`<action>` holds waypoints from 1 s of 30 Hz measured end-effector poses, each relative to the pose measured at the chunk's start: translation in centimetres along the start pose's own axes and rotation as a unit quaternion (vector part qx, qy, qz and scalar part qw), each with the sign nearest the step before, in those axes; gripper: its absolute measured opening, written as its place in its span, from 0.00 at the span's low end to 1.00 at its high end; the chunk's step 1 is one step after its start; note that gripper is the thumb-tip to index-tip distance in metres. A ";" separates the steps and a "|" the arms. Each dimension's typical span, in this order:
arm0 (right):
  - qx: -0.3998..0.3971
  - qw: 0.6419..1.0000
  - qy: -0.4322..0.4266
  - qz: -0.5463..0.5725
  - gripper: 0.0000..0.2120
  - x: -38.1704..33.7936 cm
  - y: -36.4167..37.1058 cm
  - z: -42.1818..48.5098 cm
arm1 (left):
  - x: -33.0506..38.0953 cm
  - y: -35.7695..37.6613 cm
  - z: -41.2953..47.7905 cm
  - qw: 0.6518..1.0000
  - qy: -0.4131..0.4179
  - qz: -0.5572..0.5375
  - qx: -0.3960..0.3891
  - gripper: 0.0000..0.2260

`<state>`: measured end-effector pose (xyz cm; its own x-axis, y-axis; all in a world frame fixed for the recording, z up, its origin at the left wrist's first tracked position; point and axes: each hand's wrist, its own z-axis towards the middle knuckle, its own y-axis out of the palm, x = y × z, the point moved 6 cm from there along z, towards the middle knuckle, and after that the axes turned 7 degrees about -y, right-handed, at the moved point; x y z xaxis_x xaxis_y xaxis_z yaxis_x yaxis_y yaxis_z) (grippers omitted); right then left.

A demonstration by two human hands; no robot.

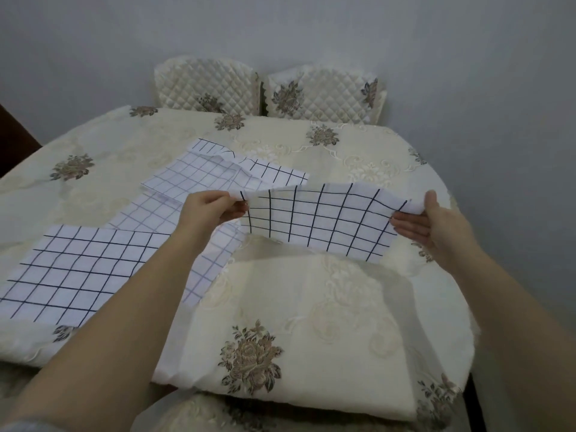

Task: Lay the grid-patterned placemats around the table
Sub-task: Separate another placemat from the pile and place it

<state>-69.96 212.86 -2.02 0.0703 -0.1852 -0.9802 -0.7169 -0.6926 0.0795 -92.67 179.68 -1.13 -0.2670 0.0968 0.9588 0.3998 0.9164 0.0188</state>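
Observation:
I hold a white placemat with a dark grid (321, 219) in the air above the table's middle right. My left hand (208, 210) pinches its upper left corner. My right hand (436, 226) has straight fingers under the mat's right edge, with the thumb up beside it. Another grid placemat (74, 272) lies flat at the left near edge. A paler grid mat (187, 232) lies partly under my left forearm. Farther back, another one (227, 173) lies rumpled with a folded corner.
The table wears a cream tablecloth (311, 322) with brown flower motifs. Two quilted cream chair backs (205, 88) (324, 95) stand at the far side against a grey wall. A third padded seat (193, 413) shows at the near edge.

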 end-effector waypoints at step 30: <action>0.062 0.965 0.189 -0.172 0.09 15.7 -5.1 -13.1 | -16.9 -3.4 -10.2 0.964 -0.247 0.093 -0.015 0.12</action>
<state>-56.07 204.38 -15.41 0.5499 -0.2177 -0.8063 -0.6822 -0.6741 -0.2832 -80.61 170.96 -14.49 -0.5706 0.4385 0.6943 0.5041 0.8545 -0.1254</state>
